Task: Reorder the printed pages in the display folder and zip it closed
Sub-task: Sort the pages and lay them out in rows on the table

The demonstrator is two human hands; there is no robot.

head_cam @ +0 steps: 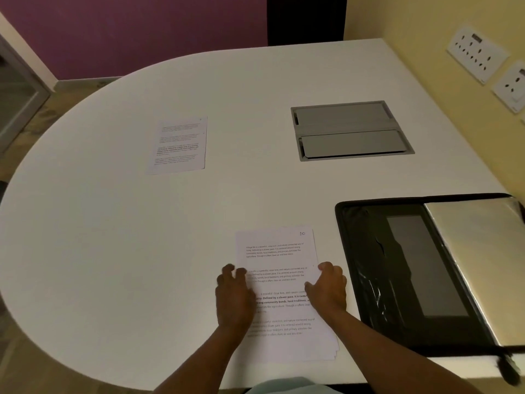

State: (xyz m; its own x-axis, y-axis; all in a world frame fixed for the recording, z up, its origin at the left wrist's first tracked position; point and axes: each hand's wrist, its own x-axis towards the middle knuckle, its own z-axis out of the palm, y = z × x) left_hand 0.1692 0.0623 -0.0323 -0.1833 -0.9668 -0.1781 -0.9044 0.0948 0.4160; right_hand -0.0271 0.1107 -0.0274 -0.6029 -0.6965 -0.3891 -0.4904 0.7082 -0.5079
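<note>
Head view, the only one. Near the front edge of the table point(113, 251): a stack of pages point(281, 317), top sheet marked 10 at its upper right corner, lower edges fanned so several sheets show — too many and too close to count. Left hand point(234, 297) flat on the stack's left edge, right hand point(329, 291) on its right edge, fingers curled and loose, pressing down from both sides but not clamped round anything; probably squaring or steadying the stack while sorting. Further back, left of the table's middle and well apart from the stack: one single page point(179, 145), likely laid aside as the start of the sorted order. At the right edge of the table, just beside the stack: one black folder point(409, 268), lying open, glossy sleeves on its right half, zip undone — kept close for refilling. Inset toward the back right corner: one grey hatch point(352, 130) with two flaps. On the yellow wall beyond: two socket plates point(477, 54).
</note>
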